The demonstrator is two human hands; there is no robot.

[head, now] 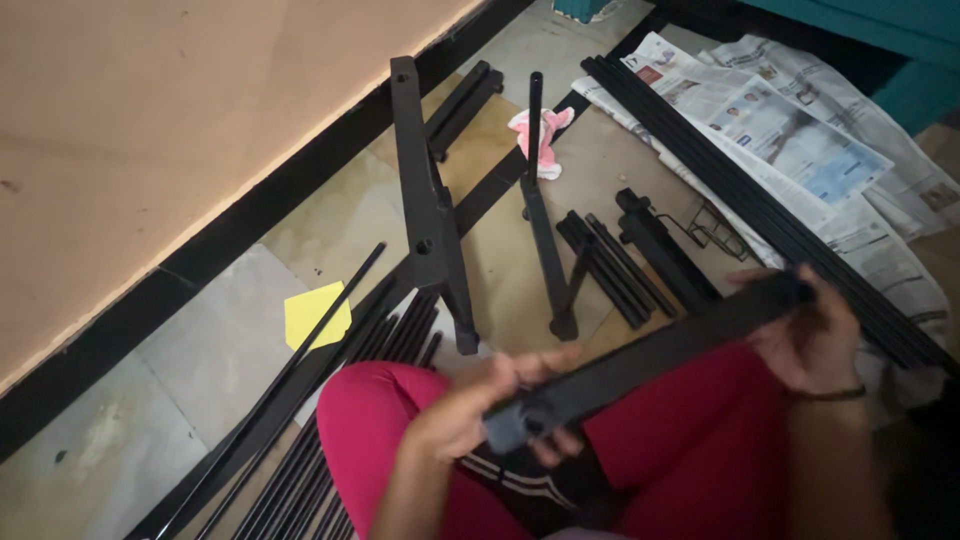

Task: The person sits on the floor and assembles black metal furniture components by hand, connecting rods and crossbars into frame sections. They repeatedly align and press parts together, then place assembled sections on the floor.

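I hold a long black metal bar (650,355) across my lap, slanting up to the right. My left hand (470,400) grips its lower left end, fingers wrapped around it. My right hand (810,330) closes over its upper right end. My legs in pink trousers (700,450) lie under the bar.
On the tiled floor lie more black metal parts: a wide bracket piece (425,200), a thin upright post (540,200), short bars (610,265), long rods (300,400) at left. Newspaper (790,130) carries long black rails (760,210). A pink cloth (543,135), a yellow paper (315,312) and the wall (150,130) are nearby.
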